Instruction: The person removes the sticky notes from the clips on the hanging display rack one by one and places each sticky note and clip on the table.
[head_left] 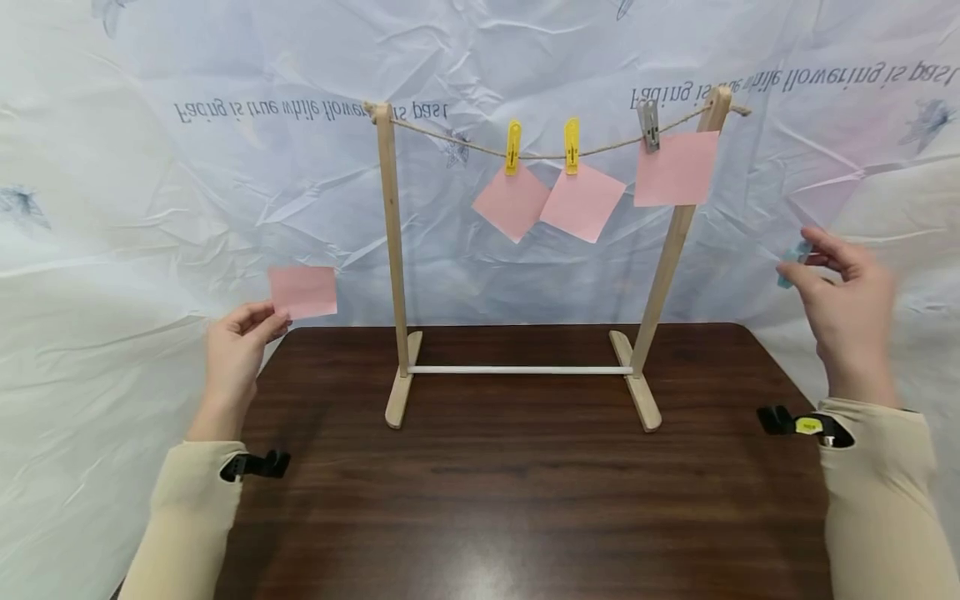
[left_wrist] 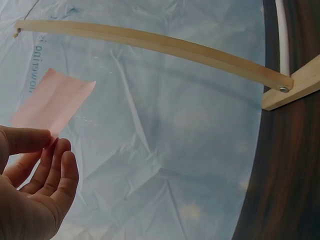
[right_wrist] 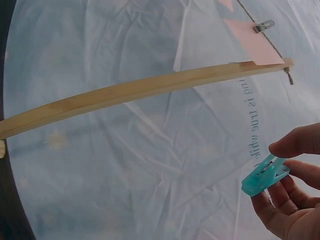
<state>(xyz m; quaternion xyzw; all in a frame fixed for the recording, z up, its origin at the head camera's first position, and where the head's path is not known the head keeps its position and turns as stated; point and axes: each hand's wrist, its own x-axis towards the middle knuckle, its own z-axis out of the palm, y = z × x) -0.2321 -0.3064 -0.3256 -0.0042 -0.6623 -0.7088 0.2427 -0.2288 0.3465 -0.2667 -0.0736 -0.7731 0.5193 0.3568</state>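
Note:
My left hand (head_left: 238, 354) pinches a pink paper square (head_left: 303, 292) by its lower corner, left of the wooden rack (head_left: 392, 233). Out to the right of the rack, my right hand (head_left: 851, 304) holds a teal clothespin (right_wrist: 265, 176) between thumb and fingers. Between the rack's posts sags a twine line (head_left: 457, 140). Two yellow clothespins (head_left: 513, 148) near its middle each hold a pink paper by a corner, tilted like diamonds. Farther right, a grey clothespin (head_left: 649, 125) clips another pink paper (head_left: 675, 171), which hangs nearly square in front of the right post.
The rack stands on a dark brown wooden table (head_left: 495, 483), with a white rod (head_left: 517, 369) joining its two feet. Behind it hangs a pale wrinkled sheet (head_left: 315, 50) with printed lettering. Black wrist mounts (head_left: 255, 465) sit on both sleeves.

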